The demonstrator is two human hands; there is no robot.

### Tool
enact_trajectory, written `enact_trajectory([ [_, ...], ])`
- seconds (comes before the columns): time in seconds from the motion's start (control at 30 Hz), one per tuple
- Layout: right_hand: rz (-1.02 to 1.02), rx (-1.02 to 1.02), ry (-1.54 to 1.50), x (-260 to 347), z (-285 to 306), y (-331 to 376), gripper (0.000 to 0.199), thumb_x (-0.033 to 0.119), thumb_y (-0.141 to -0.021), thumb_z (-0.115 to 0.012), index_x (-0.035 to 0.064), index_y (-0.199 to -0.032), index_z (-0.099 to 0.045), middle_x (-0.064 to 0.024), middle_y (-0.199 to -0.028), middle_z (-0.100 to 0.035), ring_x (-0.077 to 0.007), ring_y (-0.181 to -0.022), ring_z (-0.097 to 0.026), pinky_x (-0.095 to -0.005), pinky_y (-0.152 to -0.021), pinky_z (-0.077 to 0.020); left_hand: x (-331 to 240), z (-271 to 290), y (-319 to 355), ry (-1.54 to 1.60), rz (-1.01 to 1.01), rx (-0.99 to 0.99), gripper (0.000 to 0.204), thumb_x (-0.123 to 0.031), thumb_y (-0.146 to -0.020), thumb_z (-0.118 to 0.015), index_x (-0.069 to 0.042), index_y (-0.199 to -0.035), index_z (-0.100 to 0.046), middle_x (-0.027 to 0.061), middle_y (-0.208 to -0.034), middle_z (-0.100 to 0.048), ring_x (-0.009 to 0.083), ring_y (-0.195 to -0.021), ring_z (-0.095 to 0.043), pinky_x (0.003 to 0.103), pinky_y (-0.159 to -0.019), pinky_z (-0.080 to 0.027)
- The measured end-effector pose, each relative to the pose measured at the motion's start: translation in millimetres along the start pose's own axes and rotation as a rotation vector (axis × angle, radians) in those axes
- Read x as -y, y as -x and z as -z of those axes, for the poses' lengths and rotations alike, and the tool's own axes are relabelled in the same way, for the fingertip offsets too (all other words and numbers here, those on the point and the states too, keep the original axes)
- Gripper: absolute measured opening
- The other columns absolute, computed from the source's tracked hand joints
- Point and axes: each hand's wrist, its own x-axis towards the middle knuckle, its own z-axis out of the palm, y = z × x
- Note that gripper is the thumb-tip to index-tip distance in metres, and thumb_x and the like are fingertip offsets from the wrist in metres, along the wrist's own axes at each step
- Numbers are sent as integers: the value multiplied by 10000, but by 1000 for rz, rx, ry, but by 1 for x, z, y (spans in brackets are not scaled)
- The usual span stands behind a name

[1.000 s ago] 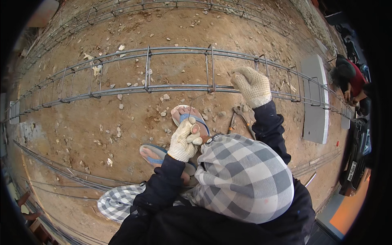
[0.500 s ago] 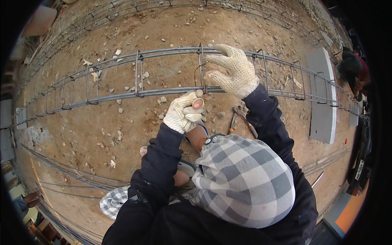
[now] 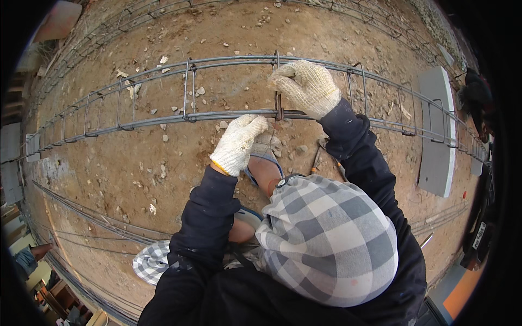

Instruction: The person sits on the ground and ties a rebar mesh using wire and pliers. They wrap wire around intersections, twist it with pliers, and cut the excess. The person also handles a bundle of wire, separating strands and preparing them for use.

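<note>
A long rebar cage point(image 3: 152, 120) of grey bars and square stirrups runs across in front of me. My left hand point(image 3: 239, 142), in a cream knit glove, is closed in a pinch at the near bars, just left of a stirrup point(image 3: 278, 103). A thin wire seems to hang beside its fingertips, but what it grips is hidden. My right hand point(image 3: 309, 87), gloved alike, is closed with fingertips pressed together by the upper part of that stirrup, over the cage. Whether something small is in it cannot be made out. Pincers point(image 3: 315, 161) with orange-and-black handles lie on the dirt below.
A grey slab point(image 3: 436, 136) stands under the cage at the right. Another rebar cage point(image 3: 136, 23) lies farther off. Loose bars point(image 3: 98, 218) are on the ground at the left. A checkered cloth point(image 3: 326, 239) covers the head below my hands. Another person point(image 3: 476, 98) is at the far right.
My right hand has gone from spread fingers to a closed pinch. My left hand has turned its back upward, its thumb no longer showing. The view has shifted slightly.
</note>
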Motion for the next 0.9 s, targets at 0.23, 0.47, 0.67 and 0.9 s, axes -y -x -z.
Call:
enact_trajectory([
  [0.23,-56,47,99,9,5,2,210,249,-904,-692,85,-1020,-751,-128,-933,-711,-281,-874,-685,-360,-763,-534,5,-7,-1,179,-30,64,292,-180,-925,-651,59,-1093,-654,146,-1020,-703,224,-858,-678,334,-769,-550],
  [0.47,182,-126,131,37,13,39,213,259,-835,-709,102,-970,-753,-120,-845,-703,-333,-855,-662,-438,-766,-523,23,-35,-9,-273,-299,-240,243,-148,-866,-717,48,-1010,-726,89,-867,-739,121,-703,-645,265,-629,-506],
  [0.67,-15,-156,50,55,18,69,252,230,-863,-698,77,-1061,-732,-141,-862,-707,-345,-835,-672,-418,-749,-527,31,-37,-14,-559,-569,-354,191,-203,-843,-741,-20,-898,-734,135,-717,-671,251,-611,-624,345,-576,-481],
  [0.9,-292,250,-54,54,31,73,278,245,-899,-638,52,-1088,-702,-172,-879,-699,-368,-836,-673,-428,-741,-531,25,-33,-16,-734,-683,-333,192,-248,-837,-737,-60,-875,-742,132,-722,-671,316,-652,-638,379,-592,-494],
])
